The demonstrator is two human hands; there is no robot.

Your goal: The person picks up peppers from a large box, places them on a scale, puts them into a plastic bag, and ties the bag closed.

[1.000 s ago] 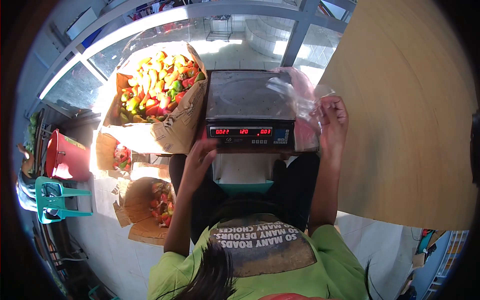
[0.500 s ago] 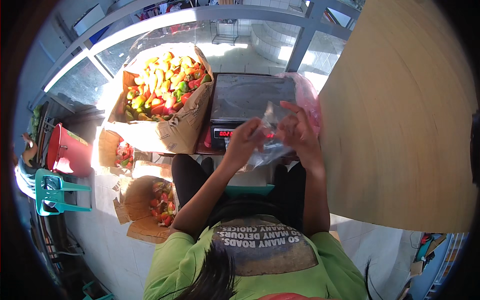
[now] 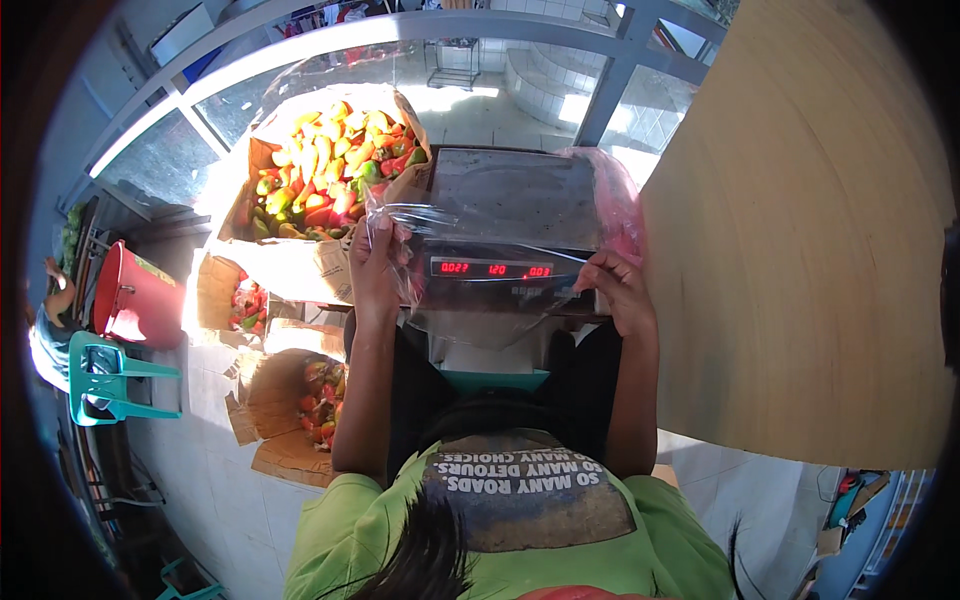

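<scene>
My left hand [image 3: 374,262] and my right hand [image 3: 620,290] each grip an edge of a clear plastic bag [image 3: 480,250] and hold it stretched wide between them. The bag hangs in front of a digital weighing scale [image 3: 510,200] with a steel pan and a red number display. Beside my left hand stands a large cardboard box of red, yellow and green peppers [image 3: 325,170]. A pink plastic bag [image 3: 620,200] lies at the scale's right edge, just above my right hand.
A pale wooden tabletop [image 3: 800,230] fills the right side. Two smaller cardboard boxes with peppers [image 3: 310,395] sit on the tiled floor at my left. Farther left are a red bucket [image 3: 130,300], a teal plastic chair [image 3: 110,380] and another person's arm [image 3: 55,290].
A second ago my left hand was low at the scale and my right at the pink bag. Both hands then met on the clear bag and have now pulled it apart.
</scene>
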